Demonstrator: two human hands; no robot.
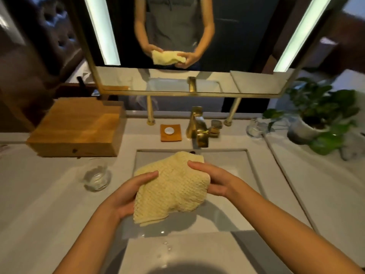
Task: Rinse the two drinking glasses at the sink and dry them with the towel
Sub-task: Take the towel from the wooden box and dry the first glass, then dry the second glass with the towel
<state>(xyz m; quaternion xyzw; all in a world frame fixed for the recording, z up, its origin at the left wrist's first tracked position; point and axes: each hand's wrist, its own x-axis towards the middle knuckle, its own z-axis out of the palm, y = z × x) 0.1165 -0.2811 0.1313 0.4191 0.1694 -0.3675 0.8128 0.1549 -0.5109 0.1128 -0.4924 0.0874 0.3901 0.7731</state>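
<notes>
Forearms (pixel 85 234) are bare right back from the fingers (pixel 146 176). In the mirror (pixel 246 36), up above the reflected fingers, a plain grey sleeveless fabric top (pixel 173 22).

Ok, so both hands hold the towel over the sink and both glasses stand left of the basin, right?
Not quite. The head view shows one glass left of the sink; the other glass stands to its right, beside the potted plant. The left hand and right hand do hold the towel over the sink.
</notes>
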